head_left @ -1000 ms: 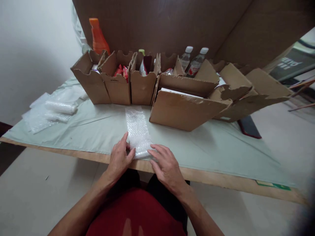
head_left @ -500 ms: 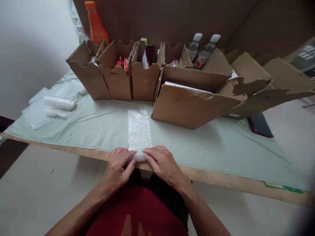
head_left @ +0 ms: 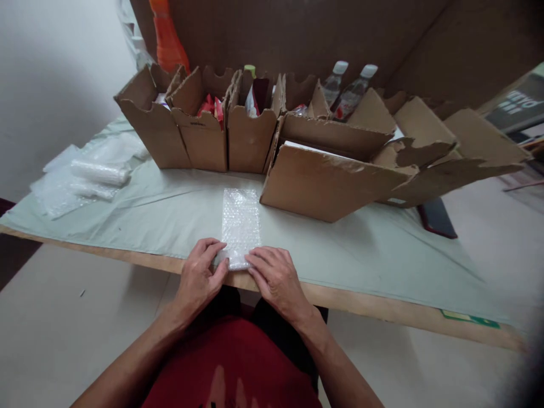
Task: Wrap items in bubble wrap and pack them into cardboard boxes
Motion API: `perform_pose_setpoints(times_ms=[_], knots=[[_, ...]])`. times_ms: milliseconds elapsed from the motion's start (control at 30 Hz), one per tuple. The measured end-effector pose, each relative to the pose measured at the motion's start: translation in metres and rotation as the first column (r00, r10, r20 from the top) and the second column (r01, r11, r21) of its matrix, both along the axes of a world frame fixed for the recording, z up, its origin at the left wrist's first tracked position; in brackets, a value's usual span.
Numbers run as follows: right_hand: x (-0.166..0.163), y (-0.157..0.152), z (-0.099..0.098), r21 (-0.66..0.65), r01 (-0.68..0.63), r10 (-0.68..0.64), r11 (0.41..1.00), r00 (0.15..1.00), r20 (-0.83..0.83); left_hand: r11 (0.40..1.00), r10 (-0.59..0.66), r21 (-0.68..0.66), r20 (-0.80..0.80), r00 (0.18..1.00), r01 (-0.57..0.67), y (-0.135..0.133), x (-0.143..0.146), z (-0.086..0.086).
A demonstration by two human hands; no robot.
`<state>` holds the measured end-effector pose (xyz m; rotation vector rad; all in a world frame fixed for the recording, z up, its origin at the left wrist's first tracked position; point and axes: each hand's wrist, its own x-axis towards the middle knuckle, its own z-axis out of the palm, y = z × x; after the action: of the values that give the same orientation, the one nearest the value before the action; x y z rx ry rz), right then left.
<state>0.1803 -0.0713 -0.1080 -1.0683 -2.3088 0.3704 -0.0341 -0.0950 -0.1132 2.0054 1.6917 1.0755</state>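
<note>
A strip of clear bubble wrap (head_left: 240, 218) lies flat on the cloth, its near end rolled or folded over at the table's front edge. My left hand (head_left: 203, 272) is at the near left corner, with thumb and forefinger curled onto the wrap's edge. At the opposite corner, my right hand (head_left: 272, 276) has its fingers bent over the fold and its thumb tucked below them. Between the fingertips the folded end shows; whether anything is inside it I cannot make out.
Cardboard bins (head_left: 250, 141) with packets inside line the back. Behind them stand an orange bottle (head_left: 169, 42) and clear bottles (head_left: 334, 85). More bubble wrap (head_left: 91, 175) is piled at left. A dark flat object (head_left: 437, 217) lies at right on the pale green cloth (head_left: 340, 255).
Both hands have shifted slightly away from me, and the folded near end now lies flatter. My left fingers have moved a little outward, toward the corner.
</note>
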Motion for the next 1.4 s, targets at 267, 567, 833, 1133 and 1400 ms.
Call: perform_pose_setpoints(times_ms=[267,567,833,1133,1400], knots=[[-0.001,0.009,0.009,-0.249,0.022,-0.044,0.968,0.996,-0.084,0.997,-0.074,0.018,-0.012,0.997,0.074,-0.001,-0.003,0.001],[-0.003,0.006,-0.006,0.038,0.071,-0.072,0.997,0.997,0.016,0.998,0.031,0.053,-0.058,0.998,-0.028,0.016,0.000,-0.005],[0.003,0.006,0.006,-0.144,0.069,-0.085,0.987,0.991,-0.107,0.986,-0.157,-0.054,0.022,0.987,0.158,0.005,-0.012,0.005],[-0.008,0.012,-0.003,0.074,0.060,-0.067,0.995,0.993,0.099,0.998,0.010,-0.054,-0.077,0.997,-0.014,0.030,-0.007,-0.004],[-0.013,0.015,-0.001,-0.101,0.151,-0.161,0.983,0.982,-0.098,0.923,0.338,-0.381,0.733,0.590,-0.056,-0.007,0.001,0.012]])
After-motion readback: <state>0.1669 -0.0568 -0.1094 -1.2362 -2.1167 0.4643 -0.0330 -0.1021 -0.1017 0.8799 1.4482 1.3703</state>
